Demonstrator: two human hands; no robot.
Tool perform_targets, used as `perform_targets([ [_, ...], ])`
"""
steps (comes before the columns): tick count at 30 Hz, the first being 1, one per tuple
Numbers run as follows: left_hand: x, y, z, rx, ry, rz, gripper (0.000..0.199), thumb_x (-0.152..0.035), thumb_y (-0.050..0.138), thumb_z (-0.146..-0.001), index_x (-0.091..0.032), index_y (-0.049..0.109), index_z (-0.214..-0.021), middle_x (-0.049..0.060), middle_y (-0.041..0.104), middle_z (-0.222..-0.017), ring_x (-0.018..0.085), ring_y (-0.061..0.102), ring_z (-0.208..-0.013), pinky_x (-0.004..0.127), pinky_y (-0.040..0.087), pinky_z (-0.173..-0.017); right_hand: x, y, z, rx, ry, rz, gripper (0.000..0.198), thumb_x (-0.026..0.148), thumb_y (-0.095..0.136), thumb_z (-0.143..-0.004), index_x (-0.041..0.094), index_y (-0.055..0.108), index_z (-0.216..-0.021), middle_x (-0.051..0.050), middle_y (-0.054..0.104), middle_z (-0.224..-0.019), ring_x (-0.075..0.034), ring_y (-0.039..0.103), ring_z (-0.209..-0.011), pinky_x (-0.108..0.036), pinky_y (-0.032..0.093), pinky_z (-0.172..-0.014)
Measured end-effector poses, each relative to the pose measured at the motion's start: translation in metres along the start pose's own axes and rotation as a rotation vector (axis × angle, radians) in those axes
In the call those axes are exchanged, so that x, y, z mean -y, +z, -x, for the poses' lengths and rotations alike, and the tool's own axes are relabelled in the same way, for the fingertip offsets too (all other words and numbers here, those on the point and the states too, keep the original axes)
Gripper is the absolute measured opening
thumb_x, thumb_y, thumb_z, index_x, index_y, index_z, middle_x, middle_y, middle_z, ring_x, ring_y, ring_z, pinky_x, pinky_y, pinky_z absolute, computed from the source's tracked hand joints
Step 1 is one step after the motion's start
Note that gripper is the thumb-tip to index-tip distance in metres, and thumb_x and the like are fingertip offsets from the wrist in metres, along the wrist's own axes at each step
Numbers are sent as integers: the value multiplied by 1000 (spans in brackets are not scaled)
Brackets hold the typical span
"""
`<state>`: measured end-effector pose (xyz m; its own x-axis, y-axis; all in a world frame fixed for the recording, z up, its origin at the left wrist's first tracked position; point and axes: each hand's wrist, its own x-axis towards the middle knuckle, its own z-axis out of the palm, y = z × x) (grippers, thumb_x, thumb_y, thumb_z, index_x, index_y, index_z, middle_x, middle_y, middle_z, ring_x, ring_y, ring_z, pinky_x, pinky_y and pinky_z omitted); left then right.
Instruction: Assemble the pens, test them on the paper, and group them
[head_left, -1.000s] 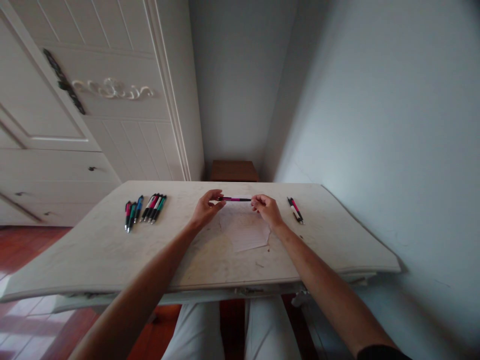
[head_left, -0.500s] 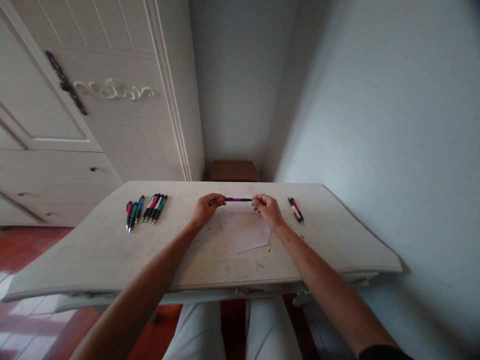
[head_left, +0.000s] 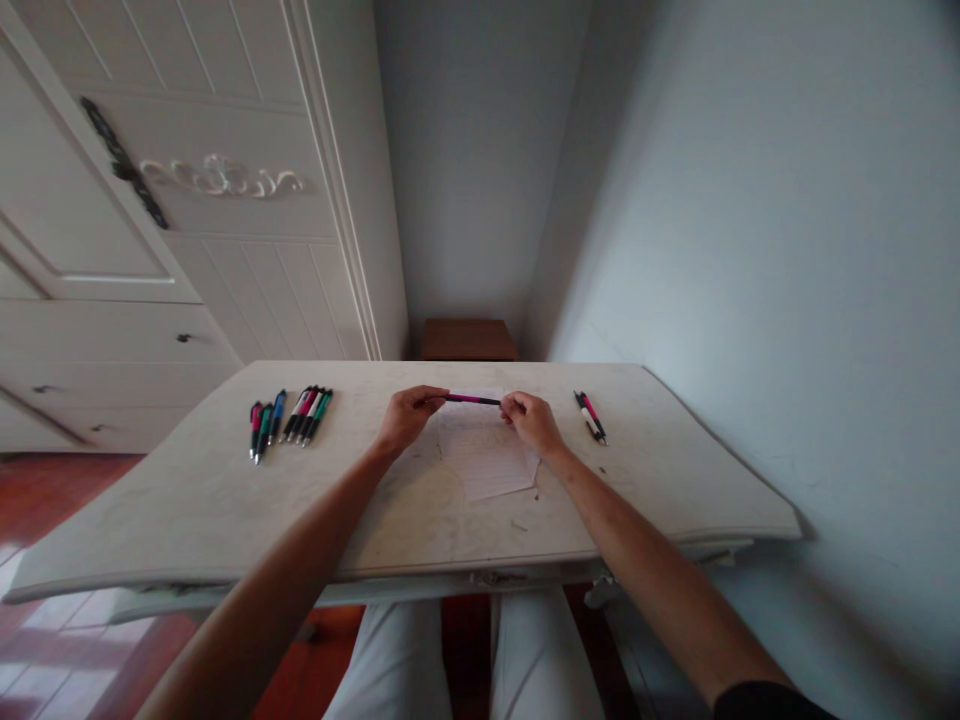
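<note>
A pink and black pen is stretched sideways between my two hands, above a sheet of lined paper. My left hand pinches one end of it, and my right hand closes round the other, so both tips are hidden by fingers. To the left lie several pens in two groups: a cluster with a blue pen, and a row with a green pen. Right of my right hand, a pink pen and a white and black pen rest close together.
The white table has its front edge just before my legs. A white cabinet stands at the left, and a pale wall runs along the right. Behind the table is a brown wooden box or stool.
The pen's right end has dipped slightly, and my right hand has shifted a little left and down with it. Both hands keep hold of the pen.
</note>
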<state>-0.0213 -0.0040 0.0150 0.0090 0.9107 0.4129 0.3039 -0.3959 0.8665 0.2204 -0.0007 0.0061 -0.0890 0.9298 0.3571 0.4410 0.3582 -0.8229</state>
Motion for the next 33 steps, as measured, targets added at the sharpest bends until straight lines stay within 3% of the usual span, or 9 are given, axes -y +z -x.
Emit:
perform_targets([
  [10,5,2,0,25,-24,88,35,-45,72,-71,-16,74,-90,8,76,-85,22,70,-80,36,54,-80,4,2,0,65,120,-101,28,43,46,-80,21,53,-63,2,53,-55,-13,50,-53,-24,37,-54],
  [23,0,2,1,21,-15,87,29,-42,71,-72,-18,73,-88,5,74,-76,21,68,-74,35,53,-76,9,3,0,64,108,-161,35,45,45,-82,22,43,-56,4,41,-48,-11,38,-47,-23,31,-47],
  [29,-4,5,3,47,-120,365,40,-49,73,-73,-13,71,-92,5,69,-71,14,60,-64,27,48,-64,16,4,4,75,143,-216,35,47,49,-79,21,49,-56,1,51,-53,-12,48,-48,-24,37,-49],
  [33,-7,4,1,46,-229,613,40,-54,72,-73,-16,67,-84,1,62,-65,12,57,-63,25,48,-62,23,4,8,125,67,-229,41,51,50,-82,20,56,-57,-2,59,-56,-14,54,-52,-26,43,-53],
])
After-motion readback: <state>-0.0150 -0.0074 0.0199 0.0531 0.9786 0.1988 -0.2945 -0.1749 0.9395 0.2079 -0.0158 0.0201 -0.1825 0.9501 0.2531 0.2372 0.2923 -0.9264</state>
